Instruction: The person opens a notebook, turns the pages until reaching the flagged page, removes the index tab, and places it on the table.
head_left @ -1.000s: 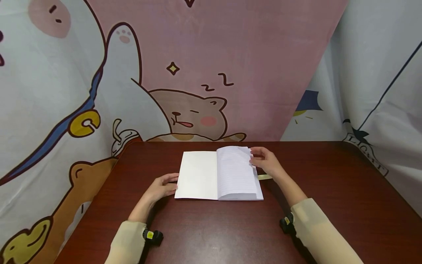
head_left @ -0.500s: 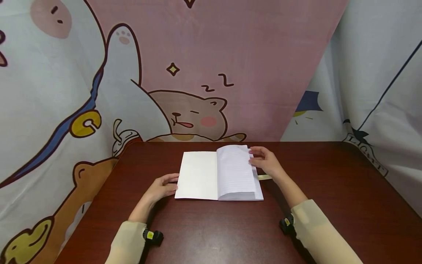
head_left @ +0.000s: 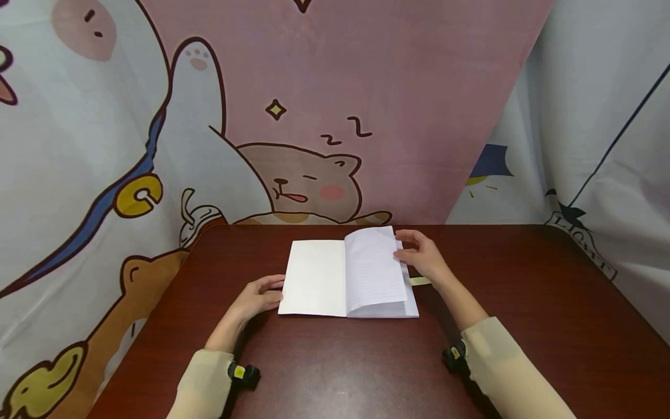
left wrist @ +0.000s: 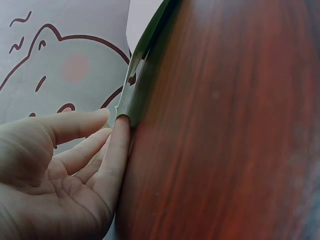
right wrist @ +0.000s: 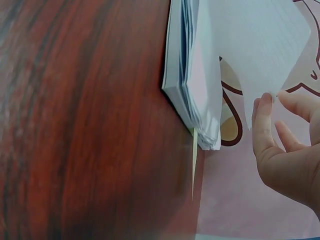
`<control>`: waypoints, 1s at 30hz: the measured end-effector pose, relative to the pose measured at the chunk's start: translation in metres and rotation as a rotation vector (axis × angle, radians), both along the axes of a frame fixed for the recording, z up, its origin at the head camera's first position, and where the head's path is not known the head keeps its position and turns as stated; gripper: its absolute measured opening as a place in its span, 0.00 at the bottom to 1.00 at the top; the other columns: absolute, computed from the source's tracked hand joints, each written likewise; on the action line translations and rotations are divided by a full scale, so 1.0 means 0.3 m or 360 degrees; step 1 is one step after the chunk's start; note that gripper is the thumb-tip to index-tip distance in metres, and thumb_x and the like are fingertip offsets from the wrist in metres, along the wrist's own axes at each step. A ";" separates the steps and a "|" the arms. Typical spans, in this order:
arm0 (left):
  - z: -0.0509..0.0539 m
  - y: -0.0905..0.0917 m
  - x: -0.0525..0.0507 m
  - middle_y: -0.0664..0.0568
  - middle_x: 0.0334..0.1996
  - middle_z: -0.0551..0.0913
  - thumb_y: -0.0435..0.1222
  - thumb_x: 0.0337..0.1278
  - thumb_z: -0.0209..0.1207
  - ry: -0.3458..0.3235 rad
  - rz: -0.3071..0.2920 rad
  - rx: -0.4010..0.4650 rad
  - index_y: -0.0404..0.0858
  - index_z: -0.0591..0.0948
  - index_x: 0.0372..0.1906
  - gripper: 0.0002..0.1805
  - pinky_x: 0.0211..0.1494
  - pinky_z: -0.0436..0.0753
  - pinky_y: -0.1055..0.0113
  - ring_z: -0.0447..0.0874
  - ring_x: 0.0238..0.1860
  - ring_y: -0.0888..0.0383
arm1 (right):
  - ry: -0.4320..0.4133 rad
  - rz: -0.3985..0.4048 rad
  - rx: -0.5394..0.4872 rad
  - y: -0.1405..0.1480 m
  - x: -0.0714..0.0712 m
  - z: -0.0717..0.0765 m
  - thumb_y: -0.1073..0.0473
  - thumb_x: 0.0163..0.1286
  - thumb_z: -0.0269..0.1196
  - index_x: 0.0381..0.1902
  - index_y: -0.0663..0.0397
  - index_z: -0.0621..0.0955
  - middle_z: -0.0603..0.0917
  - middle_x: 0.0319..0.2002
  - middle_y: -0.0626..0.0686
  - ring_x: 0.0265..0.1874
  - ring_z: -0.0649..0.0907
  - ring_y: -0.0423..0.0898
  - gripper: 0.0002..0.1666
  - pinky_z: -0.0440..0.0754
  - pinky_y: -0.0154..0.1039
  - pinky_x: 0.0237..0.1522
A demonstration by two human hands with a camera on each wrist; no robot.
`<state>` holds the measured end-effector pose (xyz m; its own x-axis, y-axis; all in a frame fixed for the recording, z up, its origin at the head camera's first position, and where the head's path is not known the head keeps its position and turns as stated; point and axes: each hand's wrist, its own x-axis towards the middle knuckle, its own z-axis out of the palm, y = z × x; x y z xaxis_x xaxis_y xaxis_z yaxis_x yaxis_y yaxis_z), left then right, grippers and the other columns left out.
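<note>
An open notebook lies on the dark red-brown table, with a plain white left side and a lined page on the right. My right hand pinches that page near its outer edge, between thumb and finger; the right wrist view shows the lifted page bent away from the thick stack of pages. At the notebook's left edge rests my left hand. Seen from the left wrist, its fingers are relaxed and fairly straight, one fingertip touching the cover's edge.
A pale ribbon bookmark sticks out from the notebook's right side onto the table. Behind the table hangs a pink cloth printed with cartoon animals, and a white cloth hangs at the right. Both wrists carry small black cameras.
The lined page has risen at its top and lower corner, curving up off the pages beneath. My right hand has shifted slightly left; the left hand stays at the notebook's edge.
</note>
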<state>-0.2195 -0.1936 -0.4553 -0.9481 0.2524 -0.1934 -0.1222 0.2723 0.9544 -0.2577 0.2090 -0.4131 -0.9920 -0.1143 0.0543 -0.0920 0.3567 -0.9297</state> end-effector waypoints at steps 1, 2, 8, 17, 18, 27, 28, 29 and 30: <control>-0.001 0.000 -0.001 0.29 0.66 0.71 0.29 0.66 0.58 0.0000 0.0002 0.0001 0.28 0.67 0.70 0.29 0.50 0.85 0.66 0.83 0.52 0.57 | 0.0004 -0.0003 0.0004 -0.003 0.001 0.002 0.64 0.68 0.64 0.69 0.64 0.68 0.72 0.67 0.67 0.53 0.83 0.55 0.33 0.85 0.36 0.49; -0.001 0.000 -0.001 0.29 0.66 0.71 0.29 0.66 0.58 0.0000 0.0003 -0.0001 0.28 0.67 0.70 0.29 0.50 0.85 0.66 0.83 0.52 0.57 | 0.0011 -0.0005 0.0003 -0.005 0.002 0.004 0.64 0.68 0.64 0.69 0.64 0.68 0.72 0.67 0.67 0.54 0.83 0.57 0.33 0.85 0.36 0.49; -0.003 0.000 -0.001 0.30 0.66 0.71 0.29 0.66 0.58 -0.0010 0.0010 -0.0004 0.29 0.68 0.70 0.29 0.52 0.86 0.64 0.84 0.52 0.56 | 0.0055 -0.0006 -0.0043 -0.021 0.004 0.011 0.67 0.67 0.63 0.68 0.66 0.69 0.72 0.67 0.68 0.55 0.82 0.59 0.33 0.83 0.29 0.47; -0.007 0.001 -0.005 0.30 0.65 0.72 0.28 0.66 0.59 -0.0008 0.0020 -0.0003 0.29 0.68 0.70 0.29 0.51 0.86 0.64 0.84 0.50 0.57 | 0.0084 -0.0024 -0.0032 -0.035 0.005 0.013 0.67 0.67 0.64 0.70 0.63 0.68 0.70 0.70 0.66 0.58 0.79 0.64 0.34 0.81 0.26 0.46; -0.008 0.001 -0.005 0.30 0.65 0.72 0.28 0.66 0.59 -0.0008 0.0019 -0.0003 0.29 0.68 0.70 0.29 0.51 0.86 0.65 0.84 0.50 0.57 | 0.0092 -0.0027 -0.0026 -0.037 0.004 0.013 0.67 0.67 0.64 0.70 0.63 0.68 0.70 0.70 0.66 0.58 0.80 0.64 0.35 0.81 0.25 0.46; -0.008 0.000 -0.006 0.29 0.65 0.72 0.28 0.66 0.59 0.0000 0.0005 0.0005 0.28 0.68 0.70 0.29 0.51 0.86 0.63 0.84 0.50 0.57 | 0.0132 -0.0003 -0.0073 -0.055 0.002 0.020 0.69 0.66 0.64 0.71 0.65 0.66 0.70 0.69 0.68 0.57 0.80 0.65 0.36 0.80 0.23 0.44; -0.008 -0.001 -0.006 0.29 0.65 0.72 0.28 0.66 0.59 0.0001 0.0002 0.0005 0.28 0.68 0.70 0.29 0.52 0.86 0.63 0.84 0.50 0.56 | 0.0133 0.0006 -0.0087 -0.058 0.002 0.022 0.70 0.66 0.64 0.71 0.66 0.66 0.71 0.69 0.69 0.56 0.80 0.65 0.37 0.80 0.23 0.44; -0.008 -0.001 -0.006 0.29 0.65 0.72 0.29 0.66 0.59 0.0002 -0.0001 0.0006 0.28 0.68 0.70 0.29 0.52 0.86 0.63 0.84 0.51 0.56 | 0.0131 0.0014 -0.0099 -0.060 0.003 0.024 0.70 0.65 0.64 0.71 0.66 0.66 0.72 0.68 0.69 0.56 0.81 0.64 0.37 0.80 0.23 0.43; -0.008 -0.001 -0.006 0.29 0.65 0.72 0.29 0.66 0.59 0.0002 -0.0001 0.0006 0.28 0.68 0.70 0.29 0.52 0.86 0.63 0.84 0.51 0.56 | 0.0129 0.0021 -0.0107 -0.061 0.003 0.025 0.70 0.65 0.64 0.71 0.67 0.66 0.72 0.68 0.69 0.55 0.81 0.63 0.37 0.80 0.23 0.43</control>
<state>-0.2213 -0.1938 -0.4576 -0.9482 0.2536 -0.1914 -0.1210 0.2688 0.9556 -0.2569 0.1906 -0.4057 -0.9825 -0.1209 0.1420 -0.1719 0.2920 -0.9408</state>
